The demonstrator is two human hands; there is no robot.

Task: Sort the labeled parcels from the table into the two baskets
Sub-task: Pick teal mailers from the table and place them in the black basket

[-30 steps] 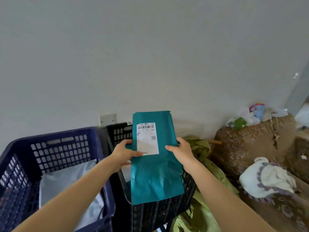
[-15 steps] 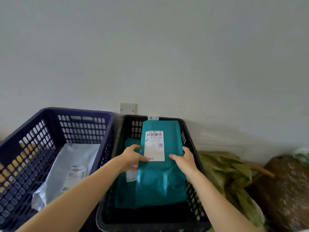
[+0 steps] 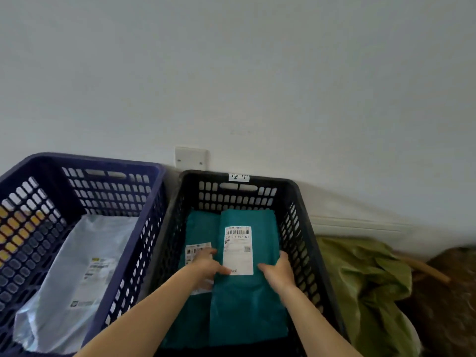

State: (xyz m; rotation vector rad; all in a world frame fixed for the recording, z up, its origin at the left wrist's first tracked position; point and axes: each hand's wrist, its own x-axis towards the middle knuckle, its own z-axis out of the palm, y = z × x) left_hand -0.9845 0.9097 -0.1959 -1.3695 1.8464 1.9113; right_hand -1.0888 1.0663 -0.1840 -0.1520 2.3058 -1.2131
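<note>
- The teal parcel [image 3: 247, 305] lies lengthwise in the black basket [image 3: 306, 228], on top of a lower parcel [image 3: 201, 228] of the same colour, with its label [image 3: 238, 249] facing up.
- The left hand [image 3: 206, 266] grasps the parcel's left long edge. Its thumb lies flat on top by the foot of the label, and its fingers are at the edge, over the lower parcel.
- The right hand [image 3: 279, 273] grasps the right long edge the same way, thumb on top. Whether its fingers reach underneath cannot be seen.
- The parcel looks like a thin plastic mailer. It is creased and slack near the bottom, so it is probably light and soft and will likely sag if held by one end.
- The film looks smooth and may slip under a loose pinch. A two-sided hold at mid-length, as here, seems the safest.
- Nothing suggests fragile contents, so it can likely be let go flat where it lies.
- A grey parcel [image 3: 85, 266] lies in the blue basket [image 3: 144, 228] just beside the black one.
- The tabletop and any unsorted parcels are out of view.
</note>
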